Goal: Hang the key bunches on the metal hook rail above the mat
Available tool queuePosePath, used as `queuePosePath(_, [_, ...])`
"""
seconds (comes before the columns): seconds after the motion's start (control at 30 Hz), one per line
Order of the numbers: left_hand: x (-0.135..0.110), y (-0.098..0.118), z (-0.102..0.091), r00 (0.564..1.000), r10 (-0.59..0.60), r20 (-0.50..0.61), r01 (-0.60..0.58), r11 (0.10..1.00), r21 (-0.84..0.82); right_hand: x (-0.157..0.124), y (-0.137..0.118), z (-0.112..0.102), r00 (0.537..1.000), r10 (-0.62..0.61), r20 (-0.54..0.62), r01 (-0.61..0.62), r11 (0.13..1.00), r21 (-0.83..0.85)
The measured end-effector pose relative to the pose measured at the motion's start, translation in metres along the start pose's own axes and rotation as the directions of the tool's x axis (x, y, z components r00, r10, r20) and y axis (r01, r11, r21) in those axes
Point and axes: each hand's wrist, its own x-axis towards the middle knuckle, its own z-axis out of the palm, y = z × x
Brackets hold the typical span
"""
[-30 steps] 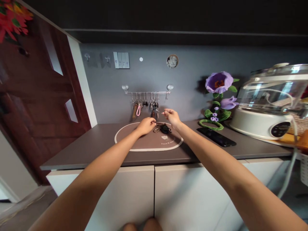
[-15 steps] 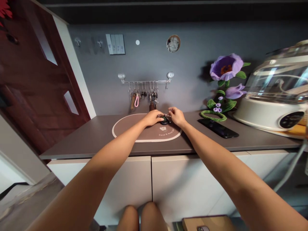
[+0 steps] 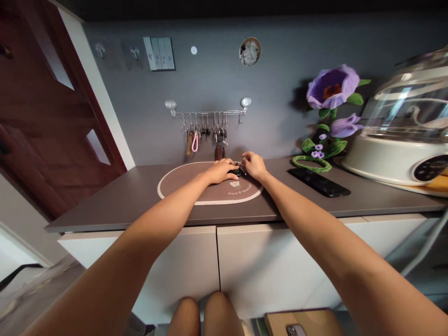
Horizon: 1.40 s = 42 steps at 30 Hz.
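Note:
A black car key fob (image 3: 236,172) lies on the oval brown mat (image 3: 178,189), mostly hidden under my fingers. My left hand (image 3: 220,171) rests over the fob and holds it down against the mat. Just to its right, my right hand (image 3: 252,165) pinches a small metal key ring (image 3: 241,165) at the fob's far end. The ring is small and partly hidden by my fingertips. Both forearms reach forward across the grey countertop (image 3: 119,210).
A wall rail (image 3: 206,113) with several hanging key sets sits just behind the mat. To the right lie a black phone (image 3: 318,182) and a purple artificial flower (image 3: 331,87), then a white cooker with a glass lid (image 3: 395,144). A wooden door (image 3: 45,116) stands at left.
My hands have come together from either side of the keys and closed on them. The left hand now covers the fob. The view has tilted slightly downward.

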Motion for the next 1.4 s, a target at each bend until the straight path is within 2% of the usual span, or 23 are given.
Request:
queuePosePath(0.27, [-0.006,-0.005,-0.003,0.998,-0.052,-0.018,0.051,0.998,-0.049,0.000,-0.001,0.003,1.000,-0.026,-0.013,0.026,0.997,0.066])
queuePosePath(0.6, [-0.009,-0.007,-0.012,0.984,-0.090,-0.156,0.051,0.970,-0.238,-0.004,-0.007,0.003,0.998,-0.063,0.005,0.063,0.992,0.108])
queuePosePath(0.77, [-0.005,-0.005,-0.019,0.940,-0.220,-0.262,0.143,0.949,-0.282,-0.006,-0.009,0.003,0.998,-0.070,0.011,0.068,0.988,0.140])
queuePosePath(0.9, [-0.006,-0.005,-0.024,0.888,-0.363,-0.282,0.252,0.897,-0.363,-0.007,-0.012,0.004,0.996,-0.092,0.012,0.088,0.979,0.184])
queuePosePath(1.0, [-0.008,-0.006,-0.027,0.821,-0.489,-0.295,0.298,0.808,-0.509,-0.009,-0.015,0.004,0.994,-0.108,0.021,0.101,0.972,0.214])
queuePosePath(1.1, [-0.008,-0.009,-0.029,0.774,-0.563,-0.291,0.232,0.679,-0.697,-0.011,-0.020,0.002,0.992,-0.128,0.015,0.122,0.967,0.225])
queuePosePath(1.17, [-0.007,-0.010,-0.032,0.767,-0.591,-0.250,0.147,0.540,-0.829,-0.013,-0.023,0.000,0.988,-0.152,0.009,0.146,0.963,0.226])
queuePosePath(1.23, [-0.006,-0.010,-0.035,0.762,-0.621,-0.185,0.069,0.361,-0.930,-0.015,-0.025,-0.001,0.984,-0.177,0.005,0.171,0.957,0.233])
queuePosePath(1.3, [-0.005,-0.010,-0.040,0.749,-0.651,-0.124,0.010,0.197,-0.980,-0.017,-0.028,-0.002,0.979,-0.202,-0.001,0.196,0.949,0.245])
queuePosePath(1.4, [-0.006,-0.009,-0.046,0.733,-0.676,-0.074,-0.069,0.034,-0.997,-0.020,-0.032,-0.004,0.969,-0.247,-0.006,0.241,0.936,0.256])
